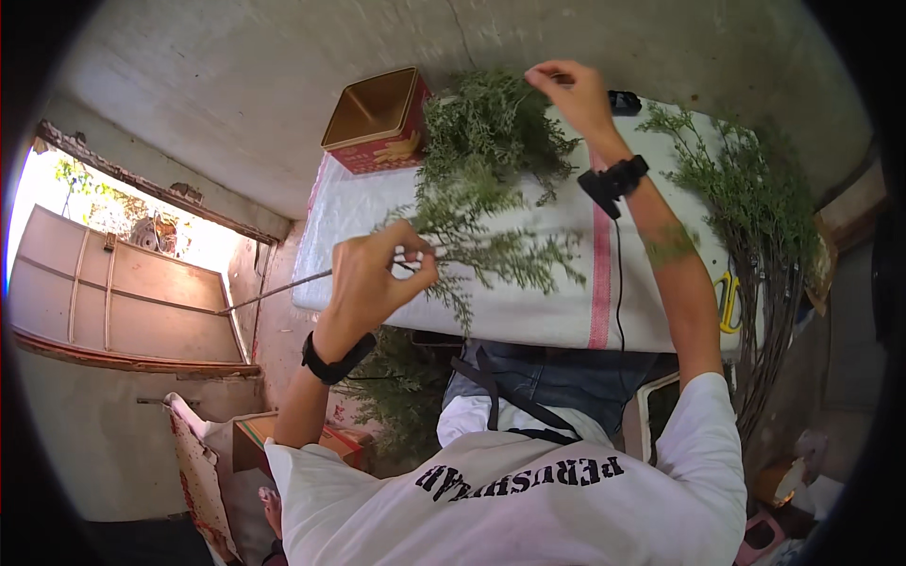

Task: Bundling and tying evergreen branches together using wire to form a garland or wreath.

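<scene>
My left hand [373,274] pinches a leafy green branch [500,255] over the near left part of the table. Its feathery sprays spread to the right, slightly blurred. A thin brown stick, apparently its stem, runs left from behind the hand. Raised at the far side, my right hand [569,87] has its fingertips pressed together; whatever they may hold is too small to make out. Just left of it lies a heap of cut green foliage [491,127]. Beside that heap stands an open red tin [377,123], its inside gold and apparently bare.
Long leafy branches [755,198] lie along the table's right end, stems hanging over the near edge. Yellow-handled scissors [728,302] lie beside them. A white cloth with a red stripe covers the table [557,307]. More foliage [401,377] is below at left, near a cardboard box [255,432].
</scene>
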Available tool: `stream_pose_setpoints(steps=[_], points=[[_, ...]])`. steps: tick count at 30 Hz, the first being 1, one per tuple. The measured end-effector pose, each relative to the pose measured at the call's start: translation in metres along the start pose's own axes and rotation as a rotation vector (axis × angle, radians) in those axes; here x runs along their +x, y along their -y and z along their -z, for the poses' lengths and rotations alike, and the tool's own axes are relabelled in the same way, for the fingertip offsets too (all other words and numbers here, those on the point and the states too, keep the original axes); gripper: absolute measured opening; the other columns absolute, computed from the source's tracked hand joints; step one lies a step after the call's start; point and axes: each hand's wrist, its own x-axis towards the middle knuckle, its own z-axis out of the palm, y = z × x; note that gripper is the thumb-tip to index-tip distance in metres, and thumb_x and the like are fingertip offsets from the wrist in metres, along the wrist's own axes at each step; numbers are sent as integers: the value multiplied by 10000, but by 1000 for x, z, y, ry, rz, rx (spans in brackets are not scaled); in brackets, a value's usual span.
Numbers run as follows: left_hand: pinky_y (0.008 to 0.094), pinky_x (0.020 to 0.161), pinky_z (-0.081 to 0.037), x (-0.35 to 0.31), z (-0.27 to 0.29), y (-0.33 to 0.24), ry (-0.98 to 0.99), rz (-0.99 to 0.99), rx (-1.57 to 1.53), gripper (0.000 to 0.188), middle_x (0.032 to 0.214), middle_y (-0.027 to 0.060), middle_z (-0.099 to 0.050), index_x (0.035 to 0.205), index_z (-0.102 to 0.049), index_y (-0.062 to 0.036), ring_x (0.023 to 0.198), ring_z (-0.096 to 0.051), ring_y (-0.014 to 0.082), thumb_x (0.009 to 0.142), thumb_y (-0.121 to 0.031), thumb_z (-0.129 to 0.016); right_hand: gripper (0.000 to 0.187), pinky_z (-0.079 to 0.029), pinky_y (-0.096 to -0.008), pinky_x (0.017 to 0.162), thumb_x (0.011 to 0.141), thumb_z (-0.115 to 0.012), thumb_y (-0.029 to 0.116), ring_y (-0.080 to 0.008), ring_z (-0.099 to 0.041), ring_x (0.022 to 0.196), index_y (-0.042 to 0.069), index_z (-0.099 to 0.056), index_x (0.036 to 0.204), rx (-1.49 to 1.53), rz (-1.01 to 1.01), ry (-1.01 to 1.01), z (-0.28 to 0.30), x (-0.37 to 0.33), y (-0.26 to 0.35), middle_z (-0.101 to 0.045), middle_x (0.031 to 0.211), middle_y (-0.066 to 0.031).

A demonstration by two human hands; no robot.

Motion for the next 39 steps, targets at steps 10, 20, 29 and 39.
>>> stream_pose_setpoints(steps=[10,20,29,39], points=[[342,470,-458,-26,-54,-19,219,-322,-125,173,611,40,-618,763,-554,-68,488,-589,230,741,-123,-716,261,-521,-365,926,981,-563,226,-192,-665,971,37,-622,1152,643,-184,80,118,12,29,-671,1086,-73],[388,475,-448,25,-126,-32,101,-413,-105,167,666,63,-618,806,-535,-75,515,-585,276,800,-165,-675,282,-495,-338,891,1003,-477,256,-215,-635,955,46,-561,1172,680,-305,301,179,-39,84,-629,1116,-84],[383,516,-453,67,-172,-14,16,-405,-182,157,697,79,-621,817,-539,-70,571,-601,282,836,-159,-666,285,-423,-255,517,1003,-486,318,-72,-437,570,61,-517,1121,708,-455,317,121,-99,98,-498,907,-54],[412,532,-446,86,-181,25,161,-152,-115,179,724,100,-646,849,-560,-58,604,-617,325,865,-195,-675,203,-321,-183,330,1017,-438,255,-42,-401,380,58,-490,1009,678,-512,383,124,-73,113,-474,979,-102]])
